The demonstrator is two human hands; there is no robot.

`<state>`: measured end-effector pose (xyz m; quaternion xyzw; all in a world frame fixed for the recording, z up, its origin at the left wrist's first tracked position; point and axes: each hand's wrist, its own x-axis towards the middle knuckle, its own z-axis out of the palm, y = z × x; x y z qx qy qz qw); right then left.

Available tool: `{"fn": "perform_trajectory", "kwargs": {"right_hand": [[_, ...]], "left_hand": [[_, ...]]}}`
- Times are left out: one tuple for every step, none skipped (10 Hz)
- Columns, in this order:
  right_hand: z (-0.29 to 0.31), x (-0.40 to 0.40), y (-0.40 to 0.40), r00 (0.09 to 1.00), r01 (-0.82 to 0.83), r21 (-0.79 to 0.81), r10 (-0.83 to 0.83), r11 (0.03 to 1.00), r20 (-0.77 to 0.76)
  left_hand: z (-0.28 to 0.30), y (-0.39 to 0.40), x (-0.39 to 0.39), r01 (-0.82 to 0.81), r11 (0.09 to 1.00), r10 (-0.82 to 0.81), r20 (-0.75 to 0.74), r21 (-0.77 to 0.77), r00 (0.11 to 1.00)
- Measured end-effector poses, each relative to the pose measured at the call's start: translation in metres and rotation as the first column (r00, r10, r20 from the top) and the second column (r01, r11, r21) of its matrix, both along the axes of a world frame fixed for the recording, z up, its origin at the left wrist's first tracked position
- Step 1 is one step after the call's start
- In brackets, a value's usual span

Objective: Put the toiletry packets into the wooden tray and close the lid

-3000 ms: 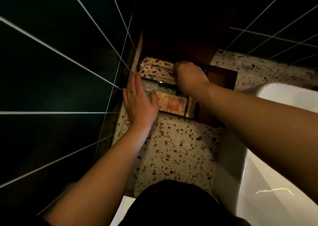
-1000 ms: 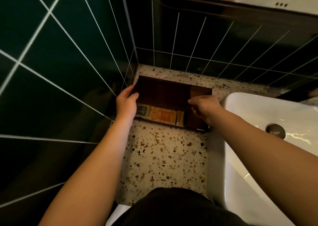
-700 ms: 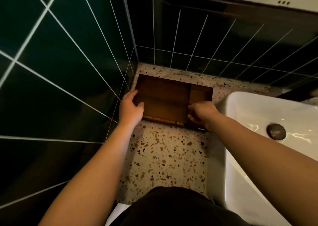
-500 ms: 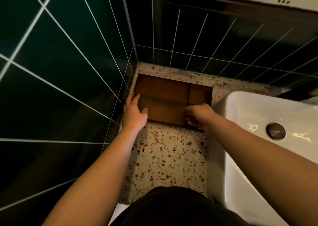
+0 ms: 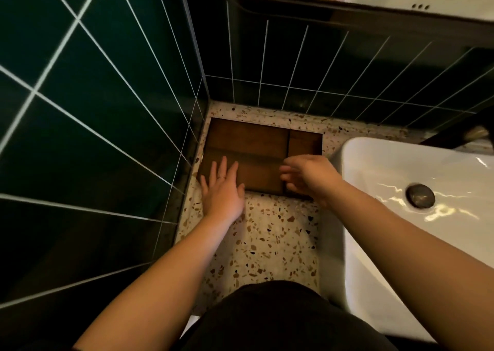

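The wooden tray (image 5: 304,143) sits in the corner of the terrazzo counter, against the green tiled walls. Its brown wooden lid (image 5: 248,142) lies flat over the tray and hides the toiletry packets. My left hand (image 5: 222,187) rests flat on the lid's near left corner, fingers spread, a ring on one finger. My right hand (image 5: 307,175) hovers over the lid's near right part, fingers apart and slightly blurred, holding nothing.
A white sink basin (image 5: 417,217) with a dark drain plug (image 5: 420,195) stands right of the tray. Terrazzo counter (image 5: 270,238) runs toward me. Green tiled walls (image 5: 93,110) close in left and behind. A dark-framed mirror (image 5: 347,11) hangs above.
The lid has come down over the packets and lies flat. My left hand moved from the tray's left edge onto the lid. My right hand let go and lifted off.
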<state>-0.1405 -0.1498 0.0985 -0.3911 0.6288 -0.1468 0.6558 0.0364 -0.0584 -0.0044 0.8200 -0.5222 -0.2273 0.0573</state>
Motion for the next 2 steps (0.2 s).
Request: {"fn": "perform_trajectory", "kwargs": {"right_hand": [[0.054,-0.007,0.017,0.998,-0.028,-0.163,0.036,0.986,0.05],[0.118,-0.02,0.042,0.978,0.059,-0.337,0.014,0.94,0.21]], "left_hand": [[-0.002,0.012,-0.019,0.056,0.997,-0.056,-0.003,0.06,0.998],[-0.007,0.019,-0.026,0.076,0.993,-0.076,0.0,0.089,0.997]]}}
